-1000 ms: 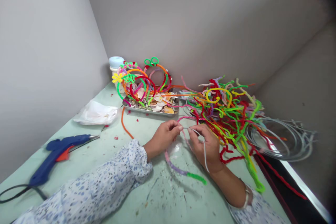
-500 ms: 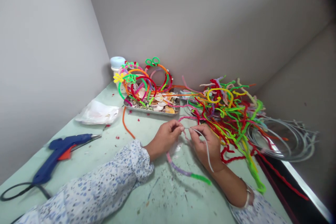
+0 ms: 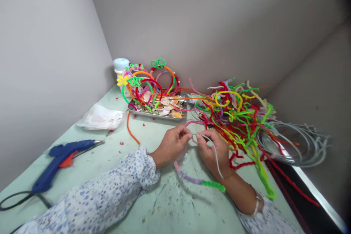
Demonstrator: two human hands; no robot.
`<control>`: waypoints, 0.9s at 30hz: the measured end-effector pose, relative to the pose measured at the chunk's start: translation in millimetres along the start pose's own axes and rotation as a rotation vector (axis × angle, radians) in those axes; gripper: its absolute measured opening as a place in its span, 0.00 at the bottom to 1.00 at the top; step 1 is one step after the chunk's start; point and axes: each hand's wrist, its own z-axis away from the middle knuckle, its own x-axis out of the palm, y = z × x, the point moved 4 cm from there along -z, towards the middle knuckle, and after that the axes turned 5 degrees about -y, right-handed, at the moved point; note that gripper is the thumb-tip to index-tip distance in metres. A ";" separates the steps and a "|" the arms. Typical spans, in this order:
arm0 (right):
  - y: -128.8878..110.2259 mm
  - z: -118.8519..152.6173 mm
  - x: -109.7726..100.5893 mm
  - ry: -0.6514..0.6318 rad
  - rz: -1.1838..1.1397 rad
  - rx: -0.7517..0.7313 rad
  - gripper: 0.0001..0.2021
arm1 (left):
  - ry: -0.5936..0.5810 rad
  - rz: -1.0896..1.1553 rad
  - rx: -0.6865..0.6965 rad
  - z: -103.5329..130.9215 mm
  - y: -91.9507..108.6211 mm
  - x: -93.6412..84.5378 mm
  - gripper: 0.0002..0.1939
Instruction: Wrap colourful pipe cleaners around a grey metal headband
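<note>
Pinched between the thumb and fingers of my left hand (image 3: 171,140) is a thin headband wrapped in pipe cleaner. Its wrapped end (image 3: 189,179) hangs below that hand in pink, lilac and green. My right hand (image 3: 218,153) is closed on the bare grey band (image 3: 218,164), which curves down across the palm side to a free tip. Only a short bare stretch shows between the two sets of fingertips. A pale pink strand, apparently loose pipe cleaner, is partly visible just under that gap.
Behind stands a metal tray (image 3: 153,114) of shells bearing finished colourful headbands. Tangled pipe cleaners (image 3: 241,113) and coiled clear-grey bands (image 3: 304,161) lie right. On the left are a blue glue gun (image 3: 55,164), a plastic bag (image 3: 101,117) and a lidded jar (image 3: 120,65).
The wrapped headband's green end has swung slightly to the right. Both hands keep nearly the same place and grip, and the whole view has shifted a little.
</note>
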 end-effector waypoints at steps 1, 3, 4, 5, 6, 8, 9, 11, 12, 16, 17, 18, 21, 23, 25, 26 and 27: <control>0.7 0.1 0.1 0.000 0.000 0.005 0.04 | -0.006 0.028 -0.013 -0.3 0.1 0.2 0.10; 3.0 0.3 -0.1 0.007 -0.003 0.031 0.04 | -0.037 0.104 -0.050 -1.0 -1.0 1.2 0.10; 4.8 0.4 -0.4 0.012 -0.004 0.053 0.05 | -0.060 0.142 -0.065 -1.3 -1.9 2.0 0.11; 6.8 0.4 -0.9 0.021 -0.004 0.078 0.05 | -0.082 0.173 -0.076 -1.7 -3.0 2.6 0.12; 8.8 0.5 -1.4 0.031 -0.001 0.105 0.06 | -0.096 0.195 -0.082 -2.1 -4.4 2.9 0.13; 13.0 0.6 -2.7 0.055 0.002 0.155 0.07 | -0.095 0.219 -0.087 -3.1 -8.0 2.5 0.14; 14.7 0.7 -3.4 0.070 0.000 0.172 0.07 | -0.087 0.229 -0.093 -3.7 -10.1 2.2 0.14; 17.3 0.9 -3.5 0.083 -0.010 0.184 0.08 | -0.076 0.243 -0.119 -4.6 -14.1 2.3 0.13; 18.2 0.8 -2.8 0.078 -0.019 0.180 0.07 | -0.072 0.249 -0.134 -5.0 -15.6 2.6 0.13; 18.8 -0.5 3.1 0.008 -0.075 0.128 0.08 | -0.043 0.278 -0.208 -5.4 -16.0 2.6 0.12; 17.8 -1.1 4.5 -0.010 -0.082 0.108 0.08 | -0.042 0.288 -0.217 -5.3 -15.0 2.6 0.12; 16.4 -1.7 5.7 -0.026 -0.081 0.086 0.08 | -0.045 0.297 -0.221 -5.2 -13.8 2.8 0.12; 11.6 -3.5 7.4 -0.057 -0.067 0.032 0.08 | -0.059 0.315 -0.213 -4.8 -11.2 3.0 0.12; 10.0 -4.2 7.6 -0.072 -0.072 0.016 0.08 | -0.062 0.322 -0.218 -4.7 -11.1 2.7 0.12; 10.7 -4.3 7.7 -0.082 -0.086 0.007 0.07 | -0.063 0.335 -0.230 -4.8 -11.9 2.3 0.12; 11.9 -4.1 7.8 -0.086 -0.092 0.001 0.07 | -0.065 0.342 -0.240 -5.0 -12.6 2.0 0.12; 13.4 -4.0 8.1 -0.090 -0.097 -0.005 0.07 | -0.069 0.348 -0.249 -5.3 -13.5 1.8 0.12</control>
